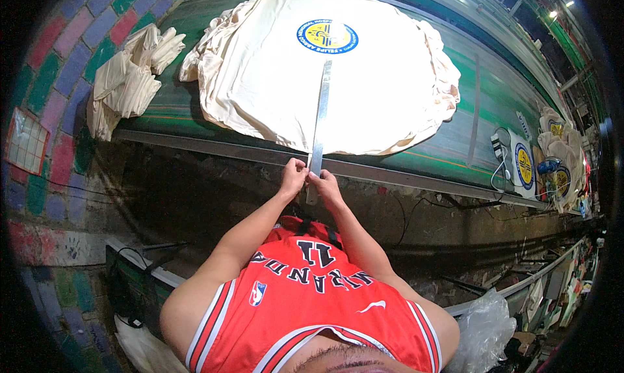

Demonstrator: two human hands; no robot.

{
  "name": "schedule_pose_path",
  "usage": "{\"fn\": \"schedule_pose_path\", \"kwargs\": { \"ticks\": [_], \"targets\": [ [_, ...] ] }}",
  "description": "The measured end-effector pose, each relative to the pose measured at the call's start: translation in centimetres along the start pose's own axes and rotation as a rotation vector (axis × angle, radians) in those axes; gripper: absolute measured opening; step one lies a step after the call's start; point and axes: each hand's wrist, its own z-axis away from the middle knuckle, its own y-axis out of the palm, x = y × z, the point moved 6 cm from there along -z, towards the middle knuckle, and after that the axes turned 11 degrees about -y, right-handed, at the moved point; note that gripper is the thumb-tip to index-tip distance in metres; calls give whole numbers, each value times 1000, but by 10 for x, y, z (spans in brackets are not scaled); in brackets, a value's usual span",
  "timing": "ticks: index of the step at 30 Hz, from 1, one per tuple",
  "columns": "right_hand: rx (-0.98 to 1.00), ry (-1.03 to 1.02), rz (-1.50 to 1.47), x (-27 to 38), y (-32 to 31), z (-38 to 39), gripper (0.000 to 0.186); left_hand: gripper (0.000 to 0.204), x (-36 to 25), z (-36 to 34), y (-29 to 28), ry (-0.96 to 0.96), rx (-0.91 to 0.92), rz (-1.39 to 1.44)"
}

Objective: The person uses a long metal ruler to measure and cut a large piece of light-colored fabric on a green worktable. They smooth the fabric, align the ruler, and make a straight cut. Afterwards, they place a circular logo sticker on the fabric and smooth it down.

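A long metal ruler (320,113) reaches from below the round blue-and-yellow print (327,36) on a large cream cloth (260,67) to the table's near edge. My right hand (327,186) is closed around the ruler's near end, its thumb on top. Beside it, my left hand (294,174) is closed, fingertips pinched at the ruler's left edge. A thin strip (312,196) shows between and below the hands; whether it belongs to the ruler I cannot tell. The cloth lies spread, with bunched folds along its left and right sides.
The long green table (169,109) has a metal front edge. Bundled cream cloth (127,80) sits at its left end. At the right are a printed cloth piece (524,167), a white corded device (500,149) and more printed cloths (562,152). A clear plastic bag (487,327) lies behind my right shoulder.
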Motion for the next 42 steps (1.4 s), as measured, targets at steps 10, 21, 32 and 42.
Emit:
{"fn": "schedule_pose_path", "kwargs": {
  "ticks": [10, 21, 32, 42],
  "targets": [
    [-141, -35, -147, 5, -1, 13, 13, 22, -29, -4, -8, 69, 104, -460],
    [-357, -124, 133, 75, -64, -9, 12, 13, -374, 99, -98, 1136, -318, -414],
    [-448, -175, -61, 104, -58, -67, 22, 33, -461, 120, -141, 1580, -830, -247],
    [-506, -142, -56, 106, -56, -91, 24, 40, -455, 61, -141, 1510, -634, -276]
  ]
}}
